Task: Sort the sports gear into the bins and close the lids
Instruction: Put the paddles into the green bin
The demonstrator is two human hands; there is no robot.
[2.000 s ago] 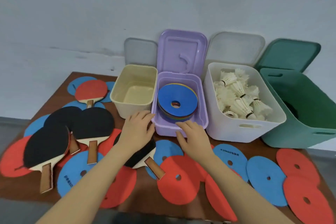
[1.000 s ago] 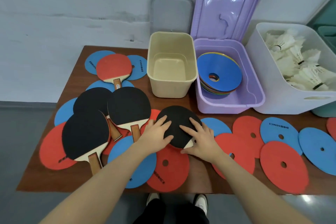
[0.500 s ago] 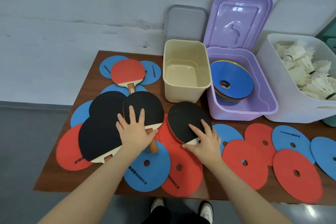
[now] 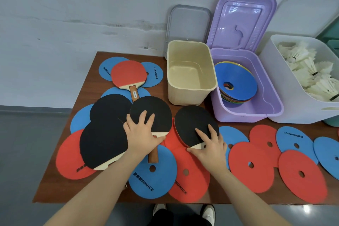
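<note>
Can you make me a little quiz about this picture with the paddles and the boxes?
1. True or false: the cream bin has paddles inside.
2. Which bin holds the stack of discs? A white, B purple, C cream.
3. What does each hand rest on?

Key:
1. False, it is empty.
2. B, the purple bin.
3. The left hand rests on one black paddle, the right hand on another black paddle.
</note>
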